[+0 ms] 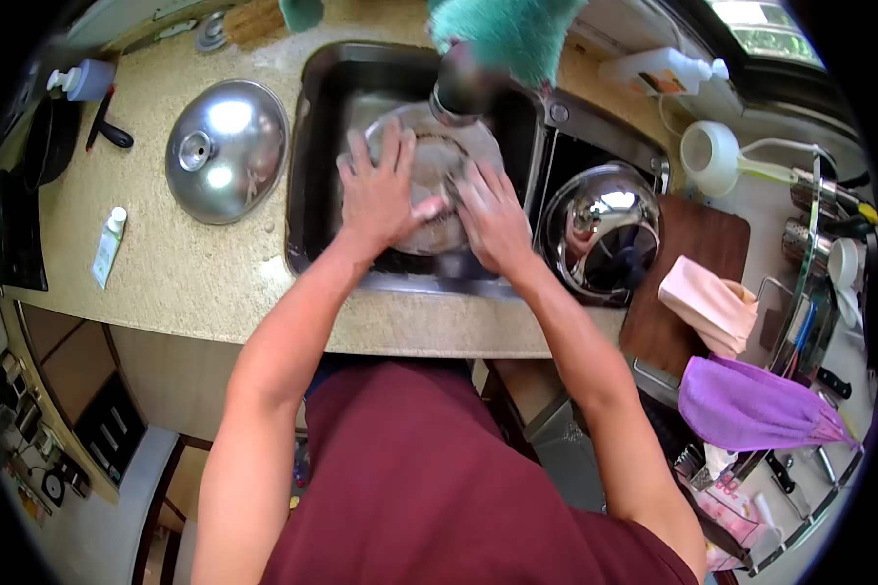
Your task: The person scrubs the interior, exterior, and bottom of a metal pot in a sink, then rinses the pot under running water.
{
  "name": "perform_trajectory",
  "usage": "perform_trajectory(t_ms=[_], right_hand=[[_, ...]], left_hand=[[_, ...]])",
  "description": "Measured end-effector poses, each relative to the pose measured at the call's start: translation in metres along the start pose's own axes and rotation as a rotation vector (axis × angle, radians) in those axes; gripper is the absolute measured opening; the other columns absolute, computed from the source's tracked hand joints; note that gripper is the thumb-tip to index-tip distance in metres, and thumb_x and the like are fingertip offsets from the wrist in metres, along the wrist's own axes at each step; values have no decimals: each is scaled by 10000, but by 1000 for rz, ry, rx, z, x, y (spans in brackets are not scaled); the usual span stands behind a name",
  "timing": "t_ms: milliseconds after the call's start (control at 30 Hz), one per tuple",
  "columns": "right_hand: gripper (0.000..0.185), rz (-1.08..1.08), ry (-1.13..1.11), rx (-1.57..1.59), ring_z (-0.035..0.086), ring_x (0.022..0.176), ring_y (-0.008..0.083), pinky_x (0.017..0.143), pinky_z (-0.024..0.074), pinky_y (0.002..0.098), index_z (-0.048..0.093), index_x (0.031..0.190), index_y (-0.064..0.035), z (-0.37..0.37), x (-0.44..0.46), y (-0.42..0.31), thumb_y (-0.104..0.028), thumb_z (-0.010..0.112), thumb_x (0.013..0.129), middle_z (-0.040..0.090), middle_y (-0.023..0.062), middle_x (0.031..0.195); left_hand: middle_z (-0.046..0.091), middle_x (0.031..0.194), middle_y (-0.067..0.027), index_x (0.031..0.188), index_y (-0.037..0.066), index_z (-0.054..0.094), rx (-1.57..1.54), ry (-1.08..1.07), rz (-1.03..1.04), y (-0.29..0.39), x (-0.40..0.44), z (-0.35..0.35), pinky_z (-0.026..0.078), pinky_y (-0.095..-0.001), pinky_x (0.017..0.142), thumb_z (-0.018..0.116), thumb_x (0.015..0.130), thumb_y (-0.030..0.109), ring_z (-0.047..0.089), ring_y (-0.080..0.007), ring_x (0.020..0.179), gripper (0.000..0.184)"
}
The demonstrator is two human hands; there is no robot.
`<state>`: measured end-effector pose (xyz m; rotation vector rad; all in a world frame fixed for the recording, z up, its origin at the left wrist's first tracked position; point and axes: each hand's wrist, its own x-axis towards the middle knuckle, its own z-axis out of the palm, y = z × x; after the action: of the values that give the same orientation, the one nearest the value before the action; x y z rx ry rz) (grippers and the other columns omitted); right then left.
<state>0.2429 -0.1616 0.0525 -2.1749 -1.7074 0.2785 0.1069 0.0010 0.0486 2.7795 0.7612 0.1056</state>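
Note:
A round, pale, translucent-looking lid or plate point(434, 161) lies in the dark sink basin point(314, 146). My left hand point(379, 190) rests over its left side, with the fingers spread and nothing held. On the right side of the round piece, my right hand point(490, 210) has its fingers bent and pressed close together around something small and dark that I cannot make out. The faucet point(458, 93), blurred, reaches over the far edge of the round piece. A teal cloth point(502, 34) hangs behind it.
Left of the sink lie a steel domed lid point(227, 151) and a tube point(109, 249). At the right are a shiny metal bowl point(603, 234), a brown cutting board point(688, 273), a folded peach cloth point(709, 304), a purple towel point(756, 405) and a dish rack with utensils.

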Motion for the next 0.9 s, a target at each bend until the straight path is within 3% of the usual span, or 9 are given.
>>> perform_trajectory(t_ms=[133, 233, 300, 433, 633, 700, 767, 833, 900], right_hand=[[387, -35, 82, 8, 439, 1380, 385, 1156, 335, 495, 601, 1267, -20, 7, 34, 1, -143, 620, 900, 534, 217, 1423], [388, 23, 72, -19, 446, 1371, 388, 1152, 335, 503, 601, 1262, -21, 5, -12, -1, -144, 625, 895, 540, 214, 1413], [383, 91, 37, -41, 455, 1357, 396, 1149, 333, 511, 606, 1255, -24, -5, -23, -10, -143, 629, 892, 553, 208, 1398], [371, -10, 160, -45, 473, 1334, 397, 1135, 339, 542, 617, 1247, -51, 12, 44, 7, -146, 639, 889, 569, 198, 1385], [406, 89, 7, -35, 475, 1340, 377, 1135, 339, 521, 600, 1303, -63, 3, -40, 0, -140, 635, 906, 564, 187, 1397], [402, 37, 132, -64, 472, 1340, 381, 1111, 370, 515, 601, 1284, -62, 8, -9, 6, -157, 647, 896, 560, 184, 1397], [374, -1, 212, -36, 554, 1250, 389, 1042, 441, 501, 600, 1251, -41, 1, 33, 4, -184, 650, 909, 612, 203, 1304], [342, 413, 179, 337, 682, 1014, 355, 930, 521, 476, 591, 1238, -10, -6, 48, -7, -202, 612, 956, 686, 215, 1111], [345, 523, 216, 576, 680, 979, 417, 889, 533, 471, 583, 1225, 15, -24, 56, -13, -218, 592, 970, 702, 233, 1023]], left_hand=[[290, 1618, -148, 1513, 64, 406, 13, -7, 22, -3, 4, 6, 387, -639, 990, 674, 752, 722, 313, -533, 1360, 1041], [278, 1626, -150, 1517, 66, 402, -14, -7, 14, -2, 5, 4, 392, -634, 985, 681, 746, 715, 311, -537, 1363, 1045], [382, 1530, -147, 1509, 57, 394, 59, 39, 49, 3, 0, 0, 420, -594, 945, 676, 767, 694, 369, -499, 1301, 1018], [386, 1530, -148, 1509, 65, 394, 74, 50, 40, 1, 1, 7, 418, -595, 943, 689, 758, 692, 358, -491, 1316, 1022], [334, 1588, -154, 1504, 60, 417, -4, -13, 3, 3, 2, 3, 400, -616, 963, 680, 751, 724, 339, -518, 1326, 1038], [340, 1577, -153, 1516, 70, 396, 58, 37, 8, 6, 2, 7, 400, -609, 957, 684, 752, 713, 330, -503, 1331, 1039], [318, 1592, -158, 1523, 71, 388, 85, 22, 13, 3, 4, 10, 388, -611, 969, 693, 752, 700, 317, -505, 1338, 1040], [307, 1600, -161, 1529, 73, 378, 31, 21, 22, 0, 3, 8, 377, -619, 984, 696, 762, 685, 311, -507, 1342, 1032], [297, 1607, -160, 1533, 73, 371, 19, 6, 9, 2, 4, 6, 369, -623, 993, 692, 770, 681, 309, -506, 1344, 1028]])
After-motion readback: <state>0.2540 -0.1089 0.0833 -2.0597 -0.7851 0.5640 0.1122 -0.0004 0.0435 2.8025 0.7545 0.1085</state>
